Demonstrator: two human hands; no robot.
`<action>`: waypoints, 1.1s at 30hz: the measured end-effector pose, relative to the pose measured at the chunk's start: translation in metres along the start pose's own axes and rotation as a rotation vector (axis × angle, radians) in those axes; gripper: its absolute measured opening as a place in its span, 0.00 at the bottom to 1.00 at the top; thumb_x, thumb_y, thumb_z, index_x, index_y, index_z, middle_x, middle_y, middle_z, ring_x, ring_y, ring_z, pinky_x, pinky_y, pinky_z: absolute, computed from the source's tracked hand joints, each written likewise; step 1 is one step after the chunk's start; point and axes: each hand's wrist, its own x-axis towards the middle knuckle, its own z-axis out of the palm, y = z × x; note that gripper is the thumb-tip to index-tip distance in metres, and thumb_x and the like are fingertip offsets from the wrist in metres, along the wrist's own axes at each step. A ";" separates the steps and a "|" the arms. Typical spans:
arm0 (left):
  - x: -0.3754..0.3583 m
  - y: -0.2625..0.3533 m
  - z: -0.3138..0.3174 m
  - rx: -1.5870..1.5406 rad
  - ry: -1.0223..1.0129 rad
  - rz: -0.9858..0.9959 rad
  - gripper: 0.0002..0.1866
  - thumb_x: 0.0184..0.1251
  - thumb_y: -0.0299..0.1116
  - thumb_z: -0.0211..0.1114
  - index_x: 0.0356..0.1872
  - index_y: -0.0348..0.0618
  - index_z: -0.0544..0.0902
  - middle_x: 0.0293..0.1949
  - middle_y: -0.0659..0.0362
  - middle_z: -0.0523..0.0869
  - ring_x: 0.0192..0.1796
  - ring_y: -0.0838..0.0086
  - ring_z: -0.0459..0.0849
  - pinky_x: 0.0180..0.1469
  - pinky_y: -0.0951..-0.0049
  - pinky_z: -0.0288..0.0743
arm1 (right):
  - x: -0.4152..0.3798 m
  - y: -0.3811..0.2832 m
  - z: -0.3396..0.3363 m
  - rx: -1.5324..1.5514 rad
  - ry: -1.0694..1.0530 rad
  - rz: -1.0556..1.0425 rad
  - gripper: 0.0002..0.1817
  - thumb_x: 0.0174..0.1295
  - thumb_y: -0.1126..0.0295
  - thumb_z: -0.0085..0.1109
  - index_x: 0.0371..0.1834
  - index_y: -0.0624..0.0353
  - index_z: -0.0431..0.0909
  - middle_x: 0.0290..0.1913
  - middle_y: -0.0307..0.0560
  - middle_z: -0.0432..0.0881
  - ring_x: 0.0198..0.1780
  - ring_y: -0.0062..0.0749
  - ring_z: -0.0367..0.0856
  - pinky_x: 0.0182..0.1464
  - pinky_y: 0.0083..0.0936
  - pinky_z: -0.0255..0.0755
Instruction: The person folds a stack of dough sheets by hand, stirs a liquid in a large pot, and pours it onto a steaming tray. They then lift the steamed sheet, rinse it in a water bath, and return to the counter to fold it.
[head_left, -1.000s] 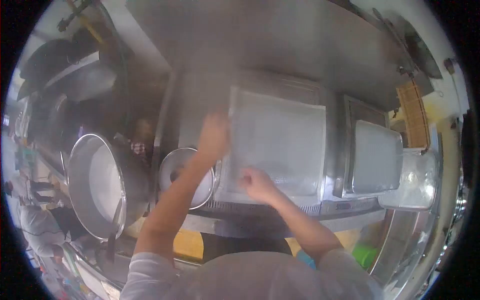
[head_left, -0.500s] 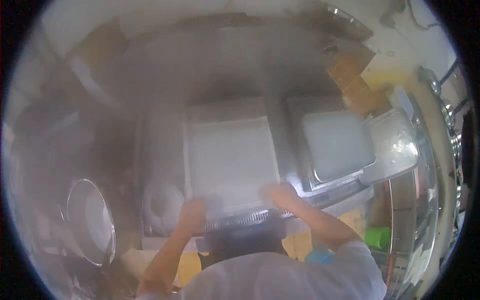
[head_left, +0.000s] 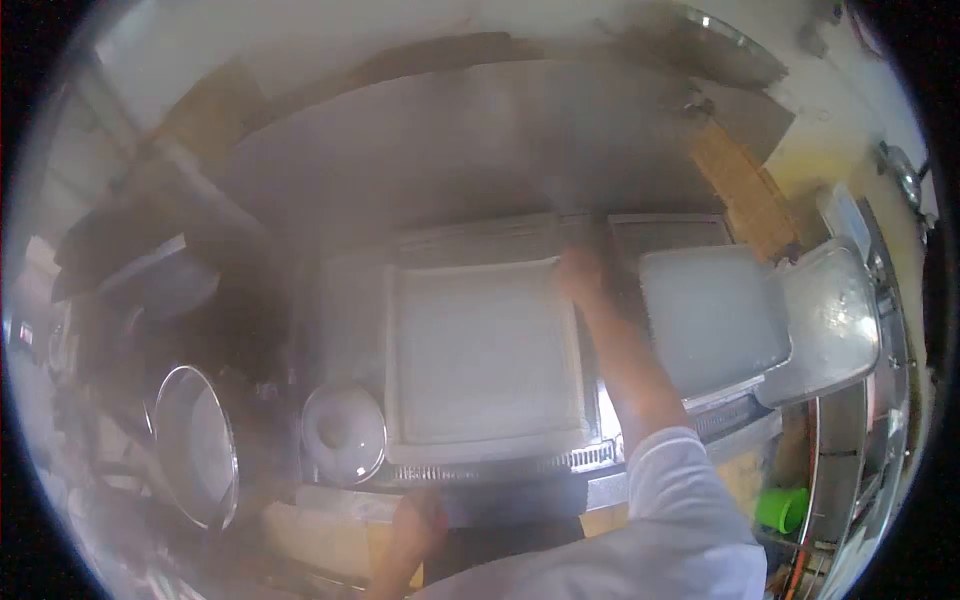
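Observation:
A wide square frame with a white sheet (head_left: 485,350) lies flat on the metal worktop, blurred by steam. My right hand (head_left: 582,275) reaches over to its far right corner, and the fingers look curled onto the rim there, though haze softens them. Back at the front edge of the worktop is my left hand (head_left: 420,520), apart from the frame, its fingers too hazy to make out. Left of the frame sits a round shiny lid or bowl (head_left: 343,435).
To the right are a white-surfaced square tray (head_left: 715,320) and a shiny metal tray (head_left: 825,325) beside it. A large round pot (head_left: 195,450) stands at left. Lower right shows a green cup (head_left: 782,510). Steam drifts over the back wall, near a tan woven strip (head_left: 745,190).
My right hand has moved from the frame's front right corner to its far right corner. My left hand has left the front left corner and drawn back toward me. The steam is thinner.

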 end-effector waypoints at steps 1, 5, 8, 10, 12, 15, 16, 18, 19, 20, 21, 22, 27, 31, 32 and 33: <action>-0.007 -0.001 0.001 -0.019 0.018 -0.022 0.11 0.61 0.24 0.69 0.46 0.42 0.86 0.36 0.49 0.89 0.41 0.51 0.88 0.45 0.55 0.82 | 0.007 -0.005 0.003 -0.044 -0.009 0.010 0.28 0.64 0.65 0.62 0.68 0.62 0.72 0.63 0.61 0.79 0.66 0.56 0.77 0.64 0.50 0.76; -0.039 -0.012 0.003 -0.111 0.067 -0.085 0.11 0.60 0.23 0.69 0.44 0.42 0.85 0.38 0.49 0.89 0.41 0.51 0.88 0.45 0.55 0.83 | 0.005 -0.024 0.005 -0.176 0.081 -0.028 0.29 0.67 0.66 0.60 0.71 0.61 0.69 0.69 0.61 0.73 0.70 0.53 0.73 0.66 0.49 0.75; -0.048 -0.020 0.000 -0.179 0.115 -0.079 0.10 0.57 0.21 0.68 0.41 0.41 0.84 0.41 0.48 0.89 0.44 0.48 0.87 0.48 0.53 0.83 | -0.014 -0.023 0.008 -0.202 0.149 -0.096 0.31 0.68 0.65 0.59 0.74 0.61 0.67 0.70 0.64 0.71 0.69 0.56 0.74 0.66 0.49 0.75; -0.050 -0.039 0.002 -0.156 0.112 -0.015 0.10 0.57 0.21 0.68 0.41 0.41 0.84 0.40 0.48 0.89 0.43 0.48 0.87 0.46 0.54 0.82 | -0.056 -0.016 0.008 -0.184 0.193 -0.120 0.34 0.69 0.64 0.59 0.77 0.62 0.63 0.72 0.66 0.70 0.70 0.59 0.73 0.67 0.50 0.75; -0.052 -0.043 -0.005 -0.154 0.114 0.001 0.09 0.58 0.21 0.68 0.40 0.41 0.84 0.38 0.49 0.88 0.41 0.49 0.87 0.45 0.54 0.82 | -0.113 -0.006 0.009 -0.189 0.018 -0.063 0.38 0.70 0.63 0.58 0.81 0.62 0.57 0.76 0.70 0.63 0.71 0.66 0.71 0.67 0.52 0.74; -0.052 -0.053 -0.011 -0.264 0.163 0.056 0.08 0.59 0.22 0.68 0.40 0.41 0.84 0.37 0.49 0.88 0.41 0.49 0.87 0.44 0.54 0.82 | -0.236 0.010 0.008 -0.105 0.001 0.011 0.46 0.64 0.62 0.65 0.81 0.65 0.53 0.80 0.75 0.53 0.72 0.72 0.68 0.71 0.56 0.68; -0.053 -0.056 -0.013 -0.271 0.180 0.075 0.09 0.60 0.22 0.68 0.42 0.41 0.84 0.37 0.48 0.88 0.41 0.50 0.87 0.44 0.54 0.82 | -0.261 0.011 0.005 -0.079 -0.018 0.071 0.48 0.61 0.62 0.67 0.81 0.66 0.52 0.80 0.77 0.52 0.73 0.73 0.67 0.73 0.56 0.66; -0.058 -0.063 -0.016 -0.286 0.213 0.113 0.10 0.61 0.22 0.68 0.44 0.40 0.85 0.38 0.48 0.88 0.41 0.50 0.88 0.45 0.54 0.82 | -0.303 0.016 -0.002 -0.006 -0.039 0.186 0.51 0.57 0.63 0.71 0.81 0.67 0.51 0.80 0.79 0.50 0.74 0.76 0.63 0.75 0.56 0.63; -0.059 -0.067 -0.019 -0.285 0.228 0.133 0.11 0.61 0.22 0.68 0.45 0.40 0.85 0.39 0.47 0.89 0.41 0.50 0.88 0.46 0.54 0.82 | -0.312 0.018 -0.003 0.051 -0.045 0.243 0.53 0.55 0.64 0.72 0.81 0.67 0.50 0.79 0.80 0.50 0.75 0.77 0.61 0.76 0.55 0.62; -0.062 -0.071 -0.022 -0.283 0.236 0.159 0.13 0.62 0.22 0.68 0.48 0.40 0.86 0.39 0.47 0.89 0.41 0.49 0.88 0.46 0.54 0.83 | -0.314 0.018 -0.003 0.071 0.003 0.203 0.51 0.56 0.64 0.72 0.80 0.68 0.54 0.77 0.80 0.55 0.74 0.75 0.64 0.75 0.53 0.64; -0.063 -0.073 -0.026 -0.303 0.233 0.177 0.13 0.62 0.23 0.68 0.48 0.40 0.86 0.39 0.47 0.89 0.41 0.49 0.88 0.46 0.54 0.83 | -0.310 0.014 -0.008 0.092 0.049 0.161 0.49 0.56 0.63 0.71 0.78 0.68 0.57 0.75 0.80 0.60 0.73 0.73 0.67 0.73 0.51 0.66; -0.065 -0.074 -0.029 -0.323 0.229 0.192 0.13 0.62 0.23 0.68 0.48 0.40 0.86 0.39 0.47 0.89 0.41 0.49 0.88 0.46 0.54 0.83 | -0.307 0.005 -0.015 0.111 0.091 0.116 0.47 0.56 0.63 0.71 0.77 0.68 0.60 0.73 0.80 0.65 0.71 0.72 0.70 0.72 0.49 0.68; -0.079 -0.078 -0.047 -0.310 0.242 0.203 0.14 0.62 0.22 0.67 0.50 0.41 0.86 0.38 0.46 0.89 0.41 0.50 0.88 0.45 0.55 0.83 | -0.276 -0.090 -0.007 0.317 -0.028 -0.130 0.20 0.59 0.66 0.62 0.51 0.68 0.85 0.45 0.59 0.90 0.50 0.52 0.88 0.58 0.42 0.81; -0.093 -0.078 -0.054 -0.295 0.290 0.176 0.15 0.62 0.23 0.67 0.51 0.41 0.86 0.38 0.47 0.89 0.43 0.52 0.88 0.47 0.55 0.83 | -0.264 -0.180 0.024 0.548 -0.592 -0.027 0.10 0.62 0.69 0.57 0.39 0.62 0.86 0.32 0.49 0.88 0.27 0.33 0.85 0.29 0.33 0.79; -0.097 -0.074 -0.057 -0.305 0.268 0.133 0.14 0.63 0.23 0.67 0.50 0.41 0.86 0.40 0.47 0.89 0.44 0.52 0.89 0.48 0.56 0.83 | -0.265 -0.197 0.037 0.536 -0.672 -0.041 0.10 0.62 0.69 0.56 0.36 0.62 0.84 0.30 0.48 0.86 0.26 0.32 0.83 0.26 0.34 0.77; -0.103 -0.069 -0.061 -0.315 0.248 0.087 0.13 0.63 0.24 0.68 0.50 0.40 0.87 0.42 0.47 0.90 0.45 0.52 0.89 0.50 0.56 0.83 | -0.262 -0.210 0.056 0.522 -0.752 -0.056 0.10 0.63 0.68 0.56 0.32 0.62 0.83 0.28 0.47 0.85 0.24 0.32 0.82 0.24 0.35 0.75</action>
